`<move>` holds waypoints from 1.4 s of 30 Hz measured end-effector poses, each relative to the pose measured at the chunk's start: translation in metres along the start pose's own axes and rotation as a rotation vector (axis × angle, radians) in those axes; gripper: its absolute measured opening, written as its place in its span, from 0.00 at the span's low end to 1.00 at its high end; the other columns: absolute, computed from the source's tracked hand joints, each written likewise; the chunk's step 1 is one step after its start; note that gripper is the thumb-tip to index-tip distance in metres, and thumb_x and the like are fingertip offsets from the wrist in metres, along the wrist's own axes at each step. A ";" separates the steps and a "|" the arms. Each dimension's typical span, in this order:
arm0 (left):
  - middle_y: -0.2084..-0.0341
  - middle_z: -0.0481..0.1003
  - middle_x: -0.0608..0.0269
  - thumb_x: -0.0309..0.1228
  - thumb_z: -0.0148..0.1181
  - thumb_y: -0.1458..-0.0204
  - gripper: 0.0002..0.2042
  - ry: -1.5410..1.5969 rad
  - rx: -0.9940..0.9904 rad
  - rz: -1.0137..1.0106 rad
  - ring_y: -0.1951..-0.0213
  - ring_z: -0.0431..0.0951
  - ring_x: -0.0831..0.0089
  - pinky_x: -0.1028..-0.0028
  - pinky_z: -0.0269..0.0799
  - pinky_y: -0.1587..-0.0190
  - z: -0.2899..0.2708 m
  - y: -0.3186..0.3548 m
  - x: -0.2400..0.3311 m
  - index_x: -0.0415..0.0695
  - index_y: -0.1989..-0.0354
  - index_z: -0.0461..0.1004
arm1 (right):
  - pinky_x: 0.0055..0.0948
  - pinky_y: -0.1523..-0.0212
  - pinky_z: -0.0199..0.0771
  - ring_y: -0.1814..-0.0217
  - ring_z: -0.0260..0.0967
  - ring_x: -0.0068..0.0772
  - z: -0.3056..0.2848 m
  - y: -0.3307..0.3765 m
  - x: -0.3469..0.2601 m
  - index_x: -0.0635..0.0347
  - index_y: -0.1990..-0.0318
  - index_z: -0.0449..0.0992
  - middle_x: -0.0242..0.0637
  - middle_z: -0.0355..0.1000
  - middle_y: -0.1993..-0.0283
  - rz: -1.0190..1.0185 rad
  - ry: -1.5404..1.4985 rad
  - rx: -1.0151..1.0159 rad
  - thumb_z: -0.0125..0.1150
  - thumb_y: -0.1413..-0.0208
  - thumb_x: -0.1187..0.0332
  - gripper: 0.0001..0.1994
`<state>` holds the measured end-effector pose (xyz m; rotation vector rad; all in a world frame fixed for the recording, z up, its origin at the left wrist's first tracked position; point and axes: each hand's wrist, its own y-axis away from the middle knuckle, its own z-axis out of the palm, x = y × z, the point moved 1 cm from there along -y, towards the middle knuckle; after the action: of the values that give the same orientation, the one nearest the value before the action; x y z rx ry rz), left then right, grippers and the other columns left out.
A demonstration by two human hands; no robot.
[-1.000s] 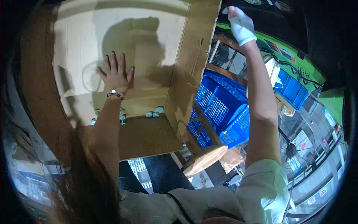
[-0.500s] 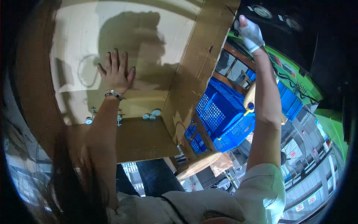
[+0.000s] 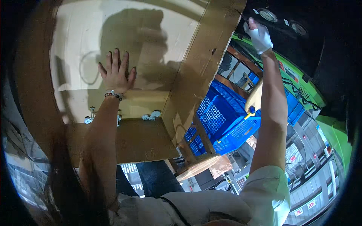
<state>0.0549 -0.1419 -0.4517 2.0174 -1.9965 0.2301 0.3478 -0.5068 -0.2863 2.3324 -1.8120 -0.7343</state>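
My left hand [image 3: 116,77] has its fingers spread over the pale inner surface of an open cardboard box [image 3: 151,139]. A bracelet circles that wrist. Small round metal parts [image 3: 151,116] lie at the box's near inner edge, with a similar metal part [image 3: 88,119] farther left beside my forearm. At the upper right, my right hand [image 3: 260,35], in a white glove with a bare thumb, is closed round a thin dark pointed thing [image 3: 239,12], whose kind I cannot make out. That hand is just beyond the box's right wall, near a black panel with round gauges [image 3: 267,15].
Right of the box stand blue plastic baskets [image 3: 217,113] and a yellowish jug with a blue cap [image 3: 254,98]. A round wooden stool top [image 3: 198,167] is below them. Green machinery [image 3: 305,88] with dark cables and a fan [image 3: 292,154] are farther right.
The right hand has shifted slightly right and down in the picture, still gripping the thin thing. My left hand stays spread in nearly the same place.
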 end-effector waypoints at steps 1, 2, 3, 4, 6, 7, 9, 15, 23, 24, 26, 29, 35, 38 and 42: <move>0.35 0.49 0.59 0.52 0.49 0.49 0.30 -0.004 -0.005 0.000 0.35 0.49 0.57 0.36 0.37 0.42 0.000 0.000 0.000 0.61 0.37 0.55 | 0.35 0.66 0.64 0.74 0.62 0.37 0.000 -0.001 -0.002 0.68 0.70 0.72 0.44 0.68 0.76 0.003 -0.045 -0.026 0.41 0.39 0.49 0.26; 0.35 0.49 0.59 0.52 0.49 0.50 0.30 -0.009 -0.009 0.000 0.35 0.49 0.57 0.36 0.38 0.42 0.000 -0.001 0.000 0.60 0.37 0.56 | 0.35 0.66 0.64 0.74 0.62 0.37 0.000 -0.002 -0.003 0.68 0.70 0.72 0.44 0.68 0.76 0.005 -0.046 -0.026 0.41 0.39 0.49 0.26; 0.35 0.49 0.59 0.52 0.49 0.50 0.30 -0.008 -0.011 0.001 0.35 0.49 0.57 0.36 0.38 0.42 0.000 -0.001 0.001 0.60 0.37 0.56 | 0.38 0.63 0.64 0.69 0.65 0.45 0.000 -0.003 -0.003 0.65 0.70 0.73 0.47 0.70 0.74 0.032 -0.001 -0.037 0.38 0.40 0.47 0.27; 0.35 0.49 0.59 0.52 0.49 0.50 0.30 -0.014 -0.014 -0.003 0.35 0.49 0.56 0.35 0.38 0.42 0.000 -0.002 0.001 0.61 0.37 0.55 | 0.40 0.61 0.64 0.64 0.68 0.52 0.000 -0.004 -0.003 0.62 0.70 0.73 0.51 0.71 0.71 0.060 0.044 -0.048 0.36 0.42 0.45 0.28; 0.35 0.49 0.59 0.52 0.49 0.50 0.30 -0.016 -0.017 -0.007 0.35 0.49 0.56 0.35 0.39 0.42 -0.002 -0.003 0.002 0.61 0.37 0.55 | 0.41 0.60 0.64 0.63 0.68 0.54 0.001 -0.008 -0.001 0.61 0.70 0.73 0.51 0.71 0.71 0.021 0.098 -0.026 0.35 0.42 0.44 0.29; 0.35 0.48 0.59 0.52 0.49 0.50 0.31 -0.034 -0.056 -0.015 0.35 0.49 0.56 0.35 0.39 0.43 -0.003 -0.003 0.003 0.61 0.37 0.55 | 0.42 0.60 0.63 0.62 0.67 0.56 0.001 -0.009 -0.001 0.61 0.69 0.73 0.52 0.71 0.70 -0.019 0.150 -0.005 0.34 0.42 0.43 0.29; 0.35 0.48 0.59 0.52 0.50 0.51 0.31 -0.053 -0.096 -0.028 0.35 0.49 0.56 0.35 0.39 0.43 -0.004 -0.002 0.002 0.61 0.36 0.54 | 0.38 0.57 0.64 0.59 0.69 0.51 -0.002 -0.013 -0.007 0.65 0.65 0.74 0.53 0.72 0.66 0.049 0.183 -0.047 0.36 0.42 0.42 0.31; 0.35 0.48 0.59 0.51 0.51 0.51 0.32 0.011 -0.046 -0.013 0.34 0.47 0.57 0.35 0.39 0.43 -0.001 0.000 0.001 0.60 0.36 0.53 | 0.36 0.51 0.64 0.52 0.69 0.51 -0.001 -0.011 -0.020 0.66 0.60 0.75 0.54 0.73 0.59 0.212 0.237 -0.092 0.35 0.43 0.38 0.35; 0.33 0.42 0.59 0.51 0.46 0.47 0.31 0.000 -0.105 -0.016 0.33 0.41 0.56 0.36 0.33 0.40 -0.001 0.000 0.000 0.59 0.34 0.50 | 0.43 0.47 0.63 0.48 0.64 0.57 0.001 -0.011 -0.044 0.58 0.56 0.74 0.53 0.70 0.55 0.255 0.429 -0.013 0.25 0.40 0.44 0.32; 0.33 0.42 0.59 0.51 0.46 0.47 0.31 0.003 -0.103 -0.014 0.33 0.41 0.56 0.36 0.33 0.40 -0.002 -0.001 0.001 0.59 0.34 0.50 | 0.43 0.47 0.63 0.48 0.64 0.57 0.002 -0.014 -0.046 0.58 0.56 0.74 0.53 0.70 0.55 0.261 0.443 -0.041 0.25 0.40 0.45 0.31; 0.35 0.49 0.59 0.51 0.50 0.50 0.31 0.027 -0.041 -0.010 0.34 0.47 0.57 0.36 0.39 0.42 -0.004 -0.001 0.003 0.59 0.36 0.53 | 0.43 0.47 0.63 0.48 0.64 0.57 0.000 -0.014 -0.046 0.58 0.57 0.74 0.53 0.70 0.54 0.265 0.460 -0.071 0.25 0.40 0.46 0.30; 0.35 0.48 0.59 0.51 0.50 0.50 0.32 -0.002 -0.055 -0.011 0.34 0.48 0.57 0.36 0.39 0.42 -0.002 -0.002 0.000 0.60 0.36 0.53 | 0.44 0.48 0.62 0.48 0.64 0.57 -0.001 -0.008 -0.042 0.61 0.58 0.74 0.55 0.70 0.55 0.284 0.460 -0.054 0.27 0.41 0.43 0.32; 0.35 0.48 0.59 0.52 0.50 0.51 0.32 -0.003 -0.033 -0.005 0.34 0.48 0.57 0.36 0.39 0.42 0.001 -0.001 -0.001 0.60 0.36 0.53 | 0.44 0.48 0.64 0.51 0.66 0.56 0.002 -0.008 -0.041 0.62 0.60 0.76 0.54 0.71 0.57 0.331 0.516 -0.062 0.26 0.40 0.50 0.30; 0.35 0.49 0.59 0.52 0.50 0.51 0.32 -0.012 -0.029 0.003 0.35 0.48 0.57 0.36 0.41 0.43 -0.001 -0.002 -0.001 0.60 0.36 0.54 | 0.46 0.48 0.63 0.50 0.65 0.58 0.003 -0.012 -0.051 0.64 0.60 0.75 0.57 0.70 0.57 0.300 0.493 -0.092 0.25 0.40 0.49 0.31; 0.35 0.50 0.60 0.52 0.50 0.50 0.31 -0.028 -0.045 -0.001 0.35 0.48 0.57 0.35 0.42 0.43 -0.002 0.000 -0.001 0.59 0.36 0.54 | 0.46 0.49 0.64 0.51 0.66 0.58 0.018 -0.017 -0.049 0.64 0.60 0.75 0.58 0.71 0.57 0.342 0.480 -0.084 0.27 0.40 0.50 0.30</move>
<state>0.0547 -0.1407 -0.4502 2.0050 -1.9985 0.1566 0.3471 -0.4526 -0.2929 1.8598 -1.8310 -0.1782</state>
